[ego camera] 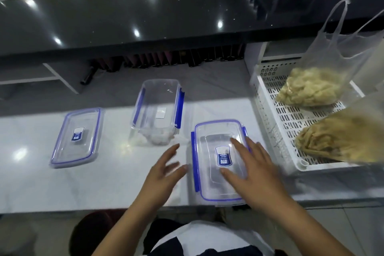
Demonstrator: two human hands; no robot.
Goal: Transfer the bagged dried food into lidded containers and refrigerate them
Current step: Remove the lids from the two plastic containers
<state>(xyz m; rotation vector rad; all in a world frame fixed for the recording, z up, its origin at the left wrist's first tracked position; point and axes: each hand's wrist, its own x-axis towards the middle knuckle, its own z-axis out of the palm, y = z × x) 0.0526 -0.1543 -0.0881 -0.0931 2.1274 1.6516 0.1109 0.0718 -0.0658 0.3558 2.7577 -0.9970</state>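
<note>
Both hands work at the near edge of the white tabletop [37, 183]. The right hand [253, 170] lies flat on the lidded container [218, 162], its fingers [239, 145] straight and spread, clamped on nothing; the pose suggests pressing or steadying the lid. The left hand [166, 170] hovers just left of that container, fingers apart and relaxed, holding nothing, apparently poised to work the blue side clip; contact cannot be confirmed through the motion blur.

The lidded container sits directly beneath the right fingers, its long axis running from the person outward, label upright toward the far side. Beyond the left fingers stands an open container [158, 110], mouth up, clips flared, long axis likewise outward. Farther left of those fingers lies its loose lid [78, 137], flat, parallel in axis, presumably set aside to leave the box free for filling.

To the right of the right fingers, well apart, a white perforated basket [270, 110] holds two bags of dried food [309, 89], [336, 135], handles raised, not yet emptied. Judged from this layout, the transfer has not begun.
</note>
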